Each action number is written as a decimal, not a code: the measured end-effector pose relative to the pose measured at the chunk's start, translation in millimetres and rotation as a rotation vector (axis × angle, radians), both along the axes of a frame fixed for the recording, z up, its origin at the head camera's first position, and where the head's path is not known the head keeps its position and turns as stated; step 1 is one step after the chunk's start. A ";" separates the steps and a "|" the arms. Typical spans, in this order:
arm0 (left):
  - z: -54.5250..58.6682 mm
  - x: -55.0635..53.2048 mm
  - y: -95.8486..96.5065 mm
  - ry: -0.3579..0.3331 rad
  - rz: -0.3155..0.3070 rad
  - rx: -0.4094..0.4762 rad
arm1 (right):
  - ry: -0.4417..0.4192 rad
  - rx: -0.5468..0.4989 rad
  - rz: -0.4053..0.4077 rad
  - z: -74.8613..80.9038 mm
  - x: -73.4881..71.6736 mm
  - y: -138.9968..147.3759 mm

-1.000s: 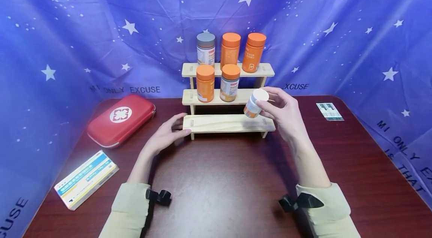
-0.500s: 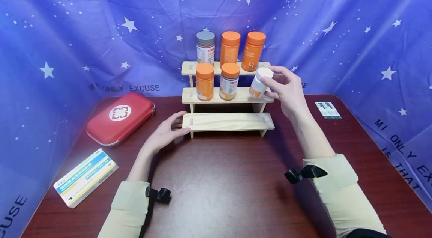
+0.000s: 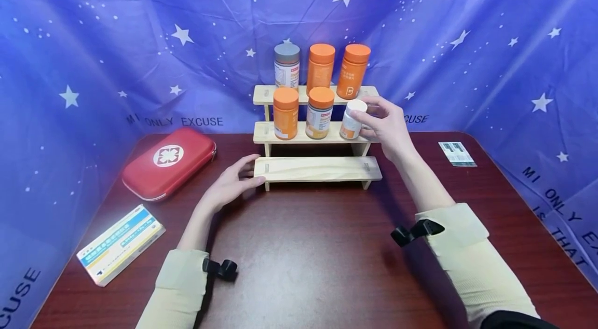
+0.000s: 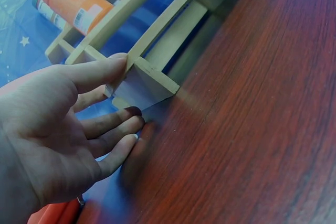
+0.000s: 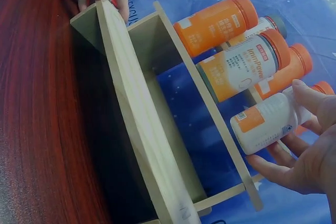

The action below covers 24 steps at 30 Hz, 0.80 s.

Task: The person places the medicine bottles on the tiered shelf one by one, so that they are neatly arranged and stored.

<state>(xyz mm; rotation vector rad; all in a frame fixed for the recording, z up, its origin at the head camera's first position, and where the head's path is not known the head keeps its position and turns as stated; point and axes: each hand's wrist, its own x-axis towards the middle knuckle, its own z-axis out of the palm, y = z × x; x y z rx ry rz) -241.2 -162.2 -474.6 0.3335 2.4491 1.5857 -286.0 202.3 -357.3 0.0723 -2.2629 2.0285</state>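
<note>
In the head view, my right hand [image 3: 389, 124] holds a small white pill bottle [image 3: 351, 124] with an orange-and-white label between thumb and fingers. The bottle stands nearly upright at the right end of the middle step of a wooden three-step rack [image 3: 317, 169], its base right at the board in the right wrist view. At the rack's lower left end, my left hand [image 3: 233, 183] pinches the bottom step's end between thumb and index finger, the other fingers spread below. Left of the white bottle, an orange bottle [image 3: 285, 116] and an orange-capped bottle with a white label [image 3: 320, 116] share the middle step.
The top step bears a grey-capped bottle [image 3: 287, 67] and two orange bottles, one at its right [image 3: 353, 72]. To the left lie a red first-aid case [image 3: 196, 163] and a medicine box [image 3: 121, 243]. A small printed card [image 3: 458, 154] lies right, before a starry blue curtain [image 3: 210, 33].
My right hand has carried the white pill bottle up from over the bottom step to the middle step, then slightly left and down, straightening it. The left hand stays at the rack.
</note>
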 end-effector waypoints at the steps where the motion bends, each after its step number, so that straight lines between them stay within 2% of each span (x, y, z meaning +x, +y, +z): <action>1: -0.5 0.4 -0.3 0.001 -0.001 -0.004 | 0.001 0.009 0.006 -0.8 -0.3 -1.3; 14: -0.4 -2.4 1.7 0.000 -0.006 0.012 | -0.004 0.034 -0.005 -4.0 -4.8 -4.0; 24: -2.9 -2.8 0.5 0.003 -0.007 0.000 | -0.007 0.069 0.044 -2.6 -7.4 0.0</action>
